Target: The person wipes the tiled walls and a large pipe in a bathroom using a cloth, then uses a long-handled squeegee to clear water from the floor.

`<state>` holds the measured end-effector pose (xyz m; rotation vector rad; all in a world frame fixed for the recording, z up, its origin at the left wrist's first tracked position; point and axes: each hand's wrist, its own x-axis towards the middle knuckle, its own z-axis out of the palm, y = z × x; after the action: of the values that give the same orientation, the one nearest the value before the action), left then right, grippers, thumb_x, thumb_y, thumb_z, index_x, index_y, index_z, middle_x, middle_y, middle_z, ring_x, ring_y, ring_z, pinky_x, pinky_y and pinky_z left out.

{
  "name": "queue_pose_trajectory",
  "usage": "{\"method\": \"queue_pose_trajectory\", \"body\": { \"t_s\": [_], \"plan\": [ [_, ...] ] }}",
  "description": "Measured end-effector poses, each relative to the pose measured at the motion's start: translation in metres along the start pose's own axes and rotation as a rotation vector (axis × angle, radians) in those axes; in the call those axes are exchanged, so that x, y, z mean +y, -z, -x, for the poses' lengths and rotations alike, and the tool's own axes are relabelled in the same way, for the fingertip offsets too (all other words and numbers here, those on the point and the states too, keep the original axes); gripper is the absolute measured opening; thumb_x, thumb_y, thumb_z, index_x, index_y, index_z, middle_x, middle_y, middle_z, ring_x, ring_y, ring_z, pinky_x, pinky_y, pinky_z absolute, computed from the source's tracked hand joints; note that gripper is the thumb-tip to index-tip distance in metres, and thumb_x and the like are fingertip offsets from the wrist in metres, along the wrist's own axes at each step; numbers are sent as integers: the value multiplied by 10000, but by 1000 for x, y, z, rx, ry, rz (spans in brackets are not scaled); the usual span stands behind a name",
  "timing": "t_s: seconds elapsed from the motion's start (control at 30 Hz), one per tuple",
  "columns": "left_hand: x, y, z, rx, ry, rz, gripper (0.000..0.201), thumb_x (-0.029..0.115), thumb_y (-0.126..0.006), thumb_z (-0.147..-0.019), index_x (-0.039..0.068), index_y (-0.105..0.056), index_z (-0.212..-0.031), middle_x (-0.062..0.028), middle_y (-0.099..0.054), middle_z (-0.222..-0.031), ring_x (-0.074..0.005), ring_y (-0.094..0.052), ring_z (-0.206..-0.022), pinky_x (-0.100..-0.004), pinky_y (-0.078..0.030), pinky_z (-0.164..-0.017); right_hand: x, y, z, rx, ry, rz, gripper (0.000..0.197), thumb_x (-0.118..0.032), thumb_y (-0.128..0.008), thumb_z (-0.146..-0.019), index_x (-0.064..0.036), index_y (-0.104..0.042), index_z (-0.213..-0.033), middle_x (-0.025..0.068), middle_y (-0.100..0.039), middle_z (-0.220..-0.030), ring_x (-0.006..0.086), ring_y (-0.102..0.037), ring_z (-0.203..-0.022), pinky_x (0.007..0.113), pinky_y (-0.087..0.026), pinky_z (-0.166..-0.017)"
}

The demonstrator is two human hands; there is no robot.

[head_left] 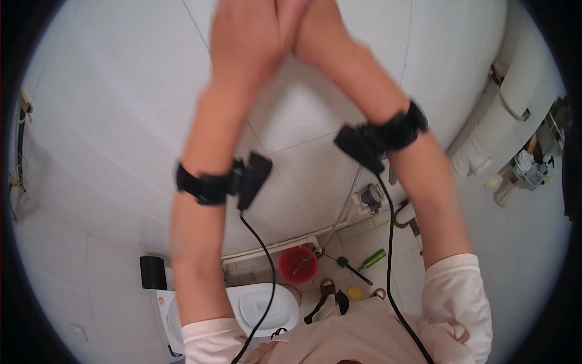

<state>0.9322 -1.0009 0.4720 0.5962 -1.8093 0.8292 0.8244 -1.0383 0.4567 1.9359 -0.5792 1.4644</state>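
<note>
Apparently together, left hand [245, 45] and right hand [318, 33] touch, well above red bucket [310, 270]; fingers out of view, cannot tell if grip holds anything. White wall [303, 130], nearest thing, rises behind bucket. Slack cables [267, 247] either side of bucket could snag if arms swing, tugging wristbands [209, 187].

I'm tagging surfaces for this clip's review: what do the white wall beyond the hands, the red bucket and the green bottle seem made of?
White wall: probably glazed tile, smooth; thin joint lines cross it.
Red bucket: likely plastic, judging by its even, saturated colour.
Green bottle: shiny, perhaps glass or plastic; too small to tell.
</note>
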Motion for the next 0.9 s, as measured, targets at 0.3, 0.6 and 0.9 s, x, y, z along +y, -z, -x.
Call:
{"method": "queue_pose_trajectory", "body": {
  "t_s": [0.3, 0.6, 0.9],
  "plan": [
    [28, -26, 120, -90, 56, 148, 621, 230, -583, -841, -29, -349, -1355, -238, -332, -1406, -436, -278, -1313, -478, -239, -1086, -39, -26, 114, -52, -202, 68, 491, -230, -491, -817, -59, -480, -1277, 160, -412, -1350, 396, -374, -1226, 591, -291, -938],
    [132, -26, 360, -688, 478, 369, 572, 233, -641, -809, -50, -444, -1265, -258, -393, -1338, -449, -369, -1241, -494, -357, -996, -163, -42, 391, -455, -564, -74, 501, -267, -511, -849, -31, -448, -1286, 197, -426, -1311, 417, -389, -1195, 570, -270, -988],
    [82, 14, 263, -328, 375, 312, 430, 143, -512, -886, -19, -459, -1281, -220, -432, -1349, -404, -359, -1286, -493, -269, -1059, -93, -37, 241, -54, -648, 33, 613, -243, -638, -792, 29, -402, -1289, 324, -280, -1363, 545, -237, -1247, 646, -126, -1025]
  ]
}}
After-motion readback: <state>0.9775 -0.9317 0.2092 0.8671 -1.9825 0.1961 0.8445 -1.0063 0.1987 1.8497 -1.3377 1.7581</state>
